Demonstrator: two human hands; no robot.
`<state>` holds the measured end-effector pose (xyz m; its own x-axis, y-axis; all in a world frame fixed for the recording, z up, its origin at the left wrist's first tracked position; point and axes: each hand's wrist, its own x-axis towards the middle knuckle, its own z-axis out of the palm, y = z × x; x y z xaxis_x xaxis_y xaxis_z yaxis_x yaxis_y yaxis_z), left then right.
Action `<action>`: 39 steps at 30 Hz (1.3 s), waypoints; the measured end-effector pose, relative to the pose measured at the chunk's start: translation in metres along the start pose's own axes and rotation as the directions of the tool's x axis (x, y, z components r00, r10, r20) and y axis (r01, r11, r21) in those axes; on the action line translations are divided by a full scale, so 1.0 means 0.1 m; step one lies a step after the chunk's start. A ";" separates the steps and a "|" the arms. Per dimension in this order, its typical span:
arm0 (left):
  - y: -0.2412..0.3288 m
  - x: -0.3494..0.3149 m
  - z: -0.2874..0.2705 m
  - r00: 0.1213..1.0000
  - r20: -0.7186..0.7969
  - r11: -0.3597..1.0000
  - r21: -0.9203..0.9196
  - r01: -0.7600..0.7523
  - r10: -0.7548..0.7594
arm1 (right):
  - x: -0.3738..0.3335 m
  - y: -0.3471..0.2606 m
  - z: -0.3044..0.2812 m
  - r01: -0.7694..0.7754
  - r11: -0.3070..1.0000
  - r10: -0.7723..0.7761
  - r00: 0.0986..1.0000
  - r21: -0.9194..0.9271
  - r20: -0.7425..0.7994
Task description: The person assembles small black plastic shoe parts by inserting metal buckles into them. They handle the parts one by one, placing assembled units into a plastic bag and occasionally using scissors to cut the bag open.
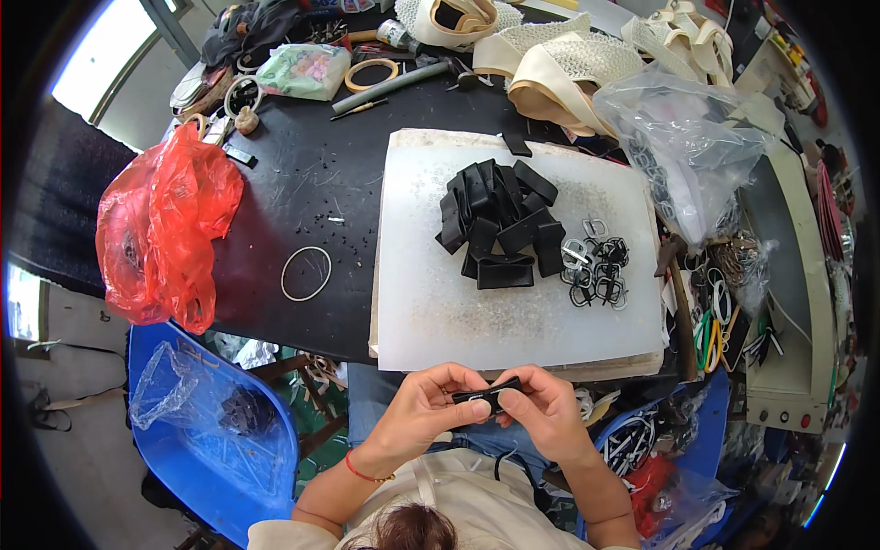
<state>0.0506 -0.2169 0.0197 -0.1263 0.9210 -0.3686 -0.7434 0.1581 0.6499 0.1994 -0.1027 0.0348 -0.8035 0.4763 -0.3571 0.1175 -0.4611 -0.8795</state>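
A short black strap piece (488, 396) is pinched between both my hands, just off the near edge of the white cutting board (431, 321). My left hand (435, 403) grips its left end with thumb and fingertips. At the other end my right hand (543, 412) does the same, thumb on top. On the board lies a pile of folded black strap pieces (500, 220). Beside it, to the right, several metal buckles (596, 266) are heaped, some silver and some with black parts.
A red plastic bag (170, 229) sits on the black table (293, 202) at left, near a pale ring (306, 273). A hammer (390, 87) and cream woven straps (568, 78) lie at the back. Blue bins (220, 431) flank my lap; a clear bag (687, 137) is at right.
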 end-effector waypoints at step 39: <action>0.01 -0.17 0.02 0.962 -0.195 0.958 0.252 -0.138 0.190 | 0.12 -0.10 0.16 0.307 0.715 -0.313 0.944 -0.628 0.106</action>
<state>0.0532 -0.2315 0.0281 -0.3907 0.8469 -0.3606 -0.5291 0.1139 0.8409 0.1789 -0.1045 0.0439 -0.8568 0.5148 -0.0289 0.2038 0.2868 -0.9361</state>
